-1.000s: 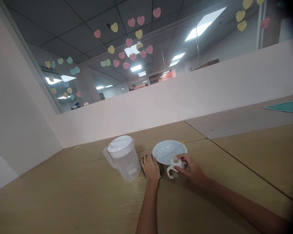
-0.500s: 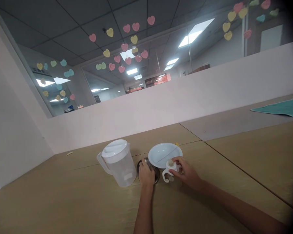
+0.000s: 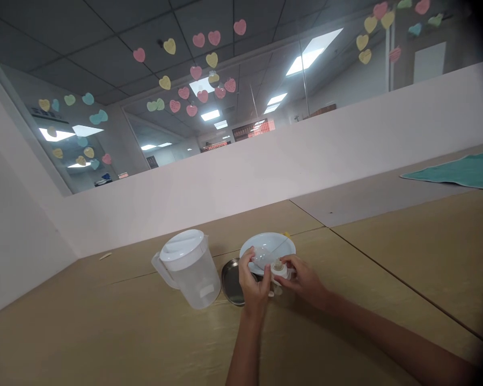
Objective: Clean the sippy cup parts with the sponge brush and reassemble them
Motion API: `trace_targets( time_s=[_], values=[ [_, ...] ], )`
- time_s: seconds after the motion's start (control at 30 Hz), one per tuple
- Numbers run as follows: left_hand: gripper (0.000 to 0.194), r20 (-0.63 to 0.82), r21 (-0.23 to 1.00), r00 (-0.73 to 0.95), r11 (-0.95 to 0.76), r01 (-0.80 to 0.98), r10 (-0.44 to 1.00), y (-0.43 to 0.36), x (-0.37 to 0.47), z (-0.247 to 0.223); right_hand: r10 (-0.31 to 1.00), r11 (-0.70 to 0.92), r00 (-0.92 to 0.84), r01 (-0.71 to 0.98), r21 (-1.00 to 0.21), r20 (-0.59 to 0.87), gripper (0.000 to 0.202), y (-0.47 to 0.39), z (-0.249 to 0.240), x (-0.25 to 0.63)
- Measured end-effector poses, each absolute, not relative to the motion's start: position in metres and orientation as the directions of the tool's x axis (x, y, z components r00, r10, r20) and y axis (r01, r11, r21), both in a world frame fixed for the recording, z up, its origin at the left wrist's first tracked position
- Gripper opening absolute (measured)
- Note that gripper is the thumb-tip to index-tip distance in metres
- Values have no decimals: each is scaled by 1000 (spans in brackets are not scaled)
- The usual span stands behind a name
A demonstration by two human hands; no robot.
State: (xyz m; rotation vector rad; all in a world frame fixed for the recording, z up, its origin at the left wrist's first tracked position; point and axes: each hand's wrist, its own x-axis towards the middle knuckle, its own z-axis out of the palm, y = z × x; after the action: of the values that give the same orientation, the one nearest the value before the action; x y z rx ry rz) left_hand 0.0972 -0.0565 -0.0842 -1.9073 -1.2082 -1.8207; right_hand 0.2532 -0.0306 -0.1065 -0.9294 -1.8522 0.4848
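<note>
you have two hands in view, one left hand [image 3: 255,284] and one right hand [image 3: 308,282]. you can count one desk [image 3: 124,332], one lidded pitcher [image 3: 197,279], one dark round dish [image 3: 231,281], one white bowl [image 3: 268,237], one clear piece [image 3: 261,257], one white piece [image 3: 279,274] and, far right, one teal cloth [image 3: 462,171].

White fitting [image 3: 279,274] partly hidden; teal cloth [image 3: 462,170] cut off at right.

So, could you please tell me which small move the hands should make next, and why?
I would probably bring the clear piece in the left hand slowly toward the pale top of the white piece in the right hand. The two pieces are held close together, and that top looks uncovered. Whether they fit, I cannot tell.
</note>
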Motion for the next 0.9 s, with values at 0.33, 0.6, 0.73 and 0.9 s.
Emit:
trace_targets(
  time_s=[0.33,0.6,0.73,0.9],
  values=[
    [41,891,308,36,-661,684,453,-57,109,-88,884,465,-201,297,-834,421,35,-39,-96,250],
    [38,888,288,62,-655,698,457,-58,111,-93,819,573,-221,264,-776,529,61,-32,-109,250],
    [33,876,356,15,-669,653,481,-58,114,-93,737,675,-250,264,-689,627,57,-28,-115,251],
    [30,880,397,-30,-698,596,475,-57,120,-96,642,759,-185,295,-581,744,50,-31,-119,250]
  ],
)
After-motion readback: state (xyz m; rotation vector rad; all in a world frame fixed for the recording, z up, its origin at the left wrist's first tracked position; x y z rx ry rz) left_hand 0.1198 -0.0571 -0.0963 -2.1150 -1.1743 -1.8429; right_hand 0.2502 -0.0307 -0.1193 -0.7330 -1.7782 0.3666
